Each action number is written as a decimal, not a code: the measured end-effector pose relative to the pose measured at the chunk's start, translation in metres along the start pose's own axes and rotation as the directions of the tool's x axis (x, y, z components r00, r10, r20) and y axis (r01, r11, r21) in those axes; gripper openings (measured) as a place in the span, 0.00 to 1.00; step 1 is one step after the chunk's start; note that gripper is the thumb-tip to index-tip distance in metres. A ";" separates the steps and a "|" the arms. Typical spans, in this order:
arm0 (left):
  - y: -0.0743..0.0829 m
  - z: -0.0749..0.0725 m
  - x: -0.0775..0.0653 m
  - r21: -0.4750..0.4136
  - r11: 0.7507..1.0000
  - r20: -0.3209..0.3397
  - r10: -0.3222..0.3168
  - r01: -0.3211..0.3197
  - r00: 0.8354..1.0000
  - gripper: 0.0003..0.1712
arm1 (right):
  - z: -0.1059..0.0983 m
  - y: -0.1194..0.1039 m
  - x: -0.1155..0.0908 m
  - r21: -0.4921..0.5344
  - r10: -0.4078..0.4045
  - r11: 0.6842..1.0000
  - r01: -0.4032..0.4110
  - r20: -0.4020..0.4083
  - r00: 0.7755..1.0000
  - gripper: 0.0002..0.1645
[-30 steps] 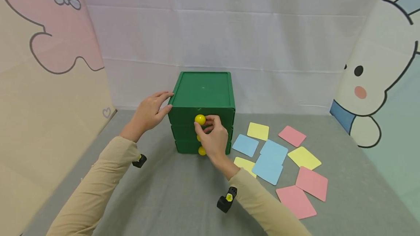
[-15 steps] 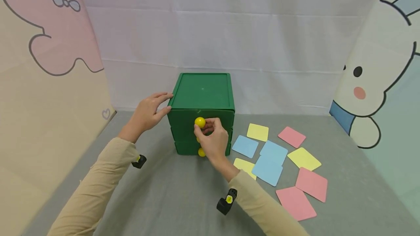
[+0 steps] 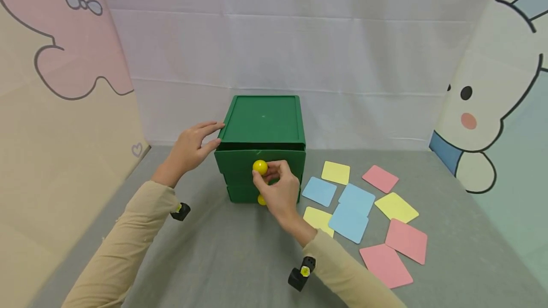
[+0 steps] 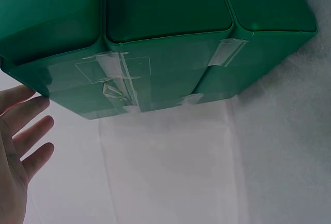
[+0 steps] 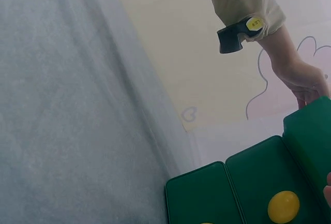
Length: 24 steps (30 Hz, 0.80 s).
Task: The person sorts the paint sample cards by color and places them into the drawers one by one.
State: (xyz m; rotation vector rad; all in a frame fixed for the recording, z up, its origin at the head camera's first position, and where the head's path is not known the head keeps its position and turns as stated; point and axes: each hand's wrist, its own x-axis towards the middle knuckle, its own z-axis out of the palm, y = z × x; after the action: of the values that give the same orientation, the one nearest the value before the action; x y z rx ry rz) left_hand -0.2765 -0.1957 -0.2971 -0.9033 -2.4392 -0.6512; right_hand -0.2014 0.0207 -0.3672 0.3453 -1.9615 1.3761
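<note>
A green box with three stacked drawers [image 3: 263,118] stands at the middle of the grey surface, and the top drawer [image 3: 234,161] juts out a little under its lid. My right hand [image 3: 280,191] pinches the round yellow knob [image 3: 259,167] on that drawer between thumb and fingers. Along the box's upper left edge, my left hand [image 3: 187,150] rests its fingertips and thumb, fingers extended. The left wrist view shows its fingers [image 4: 31,111] at the box's side, where clear tape [image 4: 119,79] sticks across the drawers. A lower yellow knob [image 5: 283,207] appears in the right wrist view.
Right of the box lie several flat cards: blue [image 3: 320,191], yellow [image 3: 397,206] and pink [image 3: 406,241], some overlapping. A white cloth wall [image 3: 295,51] rises behind, with printed cartoon panels at left [image 3: 85,61] and right [image 3: 488,108].
The top drawer has come forward, opening a dark gap under the lid. My right hand has moved toward me with its knob; my left hand stays on the box edge.
</note>
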 end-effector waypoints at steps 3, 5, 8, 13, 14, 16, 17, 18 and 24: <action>-0.001 0.001 -0.001 -0.009 1.000 -0.005 -0.001 0.001 1.000 0.23 | -0.002 -0.002 -0.003 0.002 0.013 1.000 -0.013 0.006 1.000 0.15; -0.003 0.003 -0.002 -0.023 1.000 -0.017 0.005 -0.005 1.000 0.23 | -0.003 -0.004 -0.005 0.012 0.023 1.000 -0.023 0.013 1.000 0.15; -0.004 0.004 -0.003 -0.056 0.998 -0.039 0.011 -0.013 0.999 0.25 | -0.005 -0.007 -0.009 0.028 0.033 0.999 -0.033 0.021 0.999 0.15; -0.003 0.005 -0.004 -0.077 0.997 -0.059 0.015 -0.020 0.998 0.28 | -0.010 -0.012 -0.016 0.052 0.051 0.997 -0.053 0.035 0.998 0.15; -0.003 0.005 -0.004 -0.073 0.997 -0.056 0.014 -0.019 0.998 0.28 | -0.011 -0.013 -0.017 0.054 0.053 0.997 -0.055 0.039 0.998 0.15; -0.005 0.005 -0.004 -0.066 0.998 -0.040 0.014 -0.017 0.999 0.27 | -0.013 -0.014 -0.020 0.060 0.052 0.997 -0.055 0.046 0.998 0.16; -0.005 0.005 -0.004 -0.060 0.998 -0.033 0.010 -0.012 0.999 0.26 | -0.014 -0.015 -0.021 0.060 0.052 0.997 -0.055 0.050 0.997 0.16; -0.005 0.005 -0.004 -0.054 0.998 -0.029 0.007 -0.009 1.000 0.25 | -0.014 -0.016 -0.022 0.060 0.051 0.997 -0.055 0.053 0.997 0.16; -0.004 0.005 -0.004 -0.031 0.999 -0.010 -0.020 0.019 1.000 0.24 | -0.018 -0.019 -0.027 0.067 0.045 0.997 -0.049 0.058 0.997 0.17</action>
State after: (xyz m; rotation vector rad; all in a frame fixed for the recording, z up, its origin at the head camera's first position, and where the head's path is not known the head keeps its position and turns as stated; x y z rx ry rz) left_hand -0.2777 -0.1970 -0.3037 -0.8871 -2.4379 -0.7010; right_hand -0.1635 0.0247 -0.3686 0.3753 -1.9830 1.4811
